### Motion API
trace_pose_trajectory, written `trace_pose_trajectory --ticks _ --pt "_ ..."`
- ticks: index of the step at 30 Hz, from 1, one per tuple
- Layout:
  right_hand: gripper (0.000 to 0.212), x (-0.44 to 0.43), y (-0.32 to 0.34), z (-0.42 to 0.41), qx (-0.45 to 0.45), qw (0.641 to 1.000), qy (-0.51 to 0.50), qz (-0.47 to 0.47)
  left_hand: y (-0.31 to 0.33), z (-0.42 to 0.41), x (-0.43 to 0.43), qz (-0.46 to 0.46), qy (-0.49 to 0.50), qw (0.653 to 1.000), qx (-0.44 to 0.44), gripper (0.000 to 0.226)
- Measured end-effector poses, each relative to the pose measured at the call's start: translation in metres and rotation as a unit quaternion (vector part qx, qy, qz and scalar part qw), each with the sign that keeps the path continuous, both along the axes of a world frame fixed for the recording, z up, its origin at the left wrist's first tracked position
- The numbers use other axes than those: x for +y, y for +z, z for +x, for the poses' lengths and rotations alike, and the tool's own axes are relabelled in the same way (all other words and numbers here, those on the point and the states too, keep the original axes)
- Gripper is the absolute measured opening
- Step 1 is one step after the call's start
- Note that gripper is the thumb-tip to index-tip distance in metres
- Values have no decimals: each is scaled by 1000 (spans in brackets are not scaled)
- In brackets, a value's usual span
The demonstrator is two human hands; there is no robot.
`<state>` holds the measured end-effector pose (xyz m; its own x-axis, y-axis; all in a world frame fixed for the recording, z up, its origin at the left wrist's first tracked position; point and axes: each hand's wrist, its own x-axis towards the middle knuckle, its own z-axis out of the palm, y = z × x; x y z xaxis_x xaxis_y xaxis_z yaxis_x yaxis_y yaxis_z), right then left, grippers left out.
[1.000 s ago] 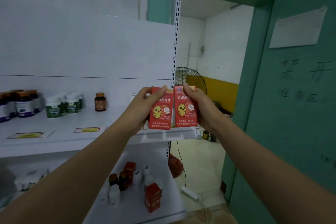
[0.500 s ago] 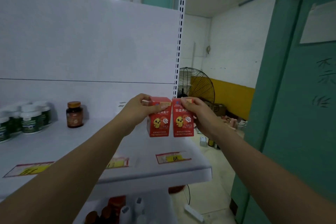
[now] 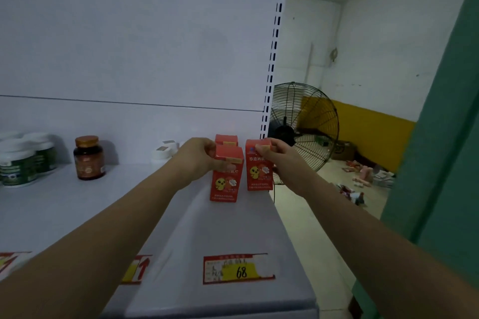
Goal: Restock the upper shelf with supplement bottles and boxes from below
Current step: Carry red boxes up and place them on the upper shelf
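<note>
The left hand (image 3: 199,160) grips the left red box (image 3: 225,185), thumb laid across its front and fingers curled round its top. The right hand (image 3: 281,160) pinches the top of the right red box (image 3: 259,176) between thumb and curled fingers. Both boxes are upright, side by side with a gap between, at the right end of the upper shelf (image 3: 181,228); whether they rest on it cannot be told. A third red box (image 3: 226,139) stands just behind the left one.

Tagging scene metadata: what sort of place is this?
Probably a small pharmacy or health-supplement shop: a white retail shelf on slotted uprights, a price tag marked 68 near its front edge, an amber bottle, white-capped jars and red boxes of product.
</note>
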<state>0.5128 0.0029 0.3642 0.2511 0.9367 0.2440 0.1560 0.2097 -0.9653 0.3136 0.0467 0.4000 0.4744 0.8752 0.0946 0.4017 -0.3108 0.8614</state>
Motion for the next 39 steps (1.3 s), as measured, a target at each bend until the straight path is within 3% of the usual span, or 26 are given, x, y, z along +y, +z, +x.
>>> trace_pose_trajectory --ticks 5,10,19,25,31,36,39 --pt "29 23 -4 12 -16 999 27 -14 -3 13 11 -14 20 1000 -14 36" --pt "7 42 -7 15 -3 999 48 -9 -9 16 17 -22 36 998 -37 37" --pt "12 51 -7 17 10 997 77 -5 -8 20 23 -9 56 997 -42 38" --pt "31 53 -5 17 27 997 66 -26 -15 19 26 21 55 998 29 60" --pt "39 53 -5 16 28 997 57 -39 -21 20 22 50 54 997 22 63" --pt "31 53 -4 14 29 997 60 -45 -23 21 21 56 56 996 32 65" --pt "25 52 -4 13 -6 997 50 -58 -25 22 19 61 59 993 83 61"
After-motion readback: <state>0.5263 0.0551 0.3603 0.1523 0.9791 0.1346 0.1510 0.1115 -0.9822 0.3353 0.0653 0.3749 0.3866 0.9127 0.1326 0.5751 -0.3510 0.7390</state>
